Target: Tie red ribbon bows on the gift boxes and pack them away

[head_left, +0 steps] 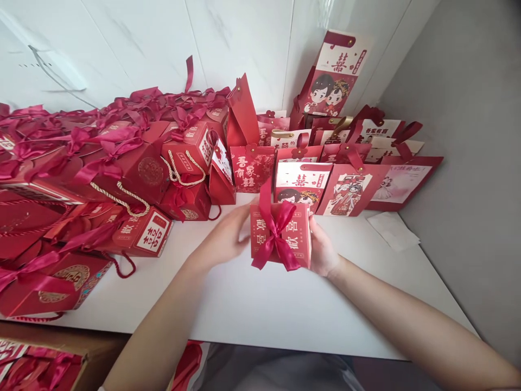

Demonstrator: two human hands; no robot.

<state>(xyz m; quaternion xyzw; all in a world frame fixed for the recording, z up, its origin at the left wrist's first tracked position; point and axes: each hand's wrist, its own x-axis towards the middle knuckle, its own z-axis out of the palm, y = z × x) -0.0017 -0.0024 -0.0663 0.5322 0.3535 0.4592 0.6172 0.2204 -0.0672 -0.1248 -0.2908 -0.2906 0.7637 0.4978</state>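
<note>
A red gift box point(302, 239) with a dark pink ribbon bow tied across its front is held up over the white table. My right hand point(324, 248) grips its right side, the fingers partly hidden behind it. On the opposite side, my left hand point(228, 236) is closed at the box's left edge, its fingertips out of sight behind the box and slightly blurred. Just beyond the box stand a white-and-red gift bag point(301, 179) with cartoon figures and a red gift bag point(354, 190) with a printed figure.
Ribboned red boxes point(150, 171) are piled along the left, some with rope handles. More gift bags line the wall, and one tall bag point(336, 76) stands above them. A white paper point(393, 231) lies at right. A cardboard carton point(101, 347) is at lower left.
</note>
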